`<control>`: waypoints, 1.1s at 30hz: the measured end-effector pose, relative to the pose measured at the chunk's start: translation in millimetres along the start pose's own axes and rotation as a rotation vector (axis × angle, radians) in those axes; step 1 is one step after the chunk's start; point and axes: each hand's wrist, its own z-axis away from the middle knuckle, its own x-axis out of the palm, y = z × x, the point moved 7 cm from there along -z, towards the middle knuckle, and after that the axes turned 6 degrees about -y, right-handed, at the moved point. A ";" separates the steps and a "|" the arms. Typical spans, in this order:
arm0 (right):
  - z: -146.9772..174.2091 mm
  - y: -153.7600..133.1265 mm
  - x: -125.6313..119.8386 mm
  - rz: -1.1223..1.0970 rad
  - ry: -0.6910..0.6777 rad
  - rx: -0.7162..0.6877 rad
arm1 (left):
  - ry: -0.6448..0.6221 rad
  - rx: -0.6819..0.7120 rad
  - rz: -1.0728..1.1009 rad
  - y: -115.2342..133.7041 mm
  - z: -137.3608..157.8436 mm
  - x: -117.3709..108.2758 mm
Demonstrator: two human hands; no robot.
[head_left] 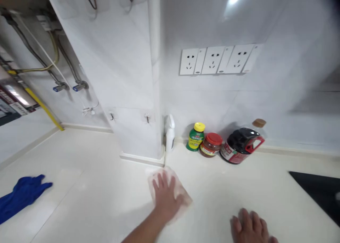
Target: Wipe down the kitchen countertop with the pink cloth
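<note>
My left hand (pixel 166 197) lies palm down with fingers spread on a thin, pale, translucent wiping cloth (pixel 183 197), pressing it flat against the white countertop (pixel 106 204). The cloth shows around the fingers and beyond the thumb, near the foot of the wall corner. My right hand (pixel 249 227) rests on the counter at the bottom edge, fingers stretched forward and nothing visible in it; its wrist is out of frame. Beyond my left hand, a white spray bottle (pixel 170 135) stands in the corner.
Against the back wall stand a green bottle with a yellow cap (pixel 196 138), a red-lidded jar (pixel 210 145) and a large dark sauce jug (pixel 237 145). A blue glove (pixel 25 191) lies at left. A black panel (pixel 318 190) is at right. Sockets (pixel 213 60) line the wall.
</note>
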 end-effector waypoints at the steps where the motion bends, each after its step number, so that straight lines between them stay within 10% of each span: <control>1: 2.0 -2.1 -4.4 -0.007 0.027 0.014 | -0.078 0.132 0.049 26.7 9.4 13.5; 6: 6.0 -7.0 -9.9 -0.023 0.076 0.011 | -0.249 0.453 0.133 80.4 28.1 35.5; 14: 1.8 -9.1 -7.5 0.027 0.072 0.037 | 0.024 0.101 -0.068 26.0 -89.3 -14.0; 25: 1.4 -9.1 -7.0 0.073 0.086 0.027 | -0.102 0.079 -0.093 107.4 -167.4 0.0; 33: 3.1 -9.3 -9.7 0.057 0.123 0.018 | -0.195 0.356 -0.050 128.0 -95.4 26.0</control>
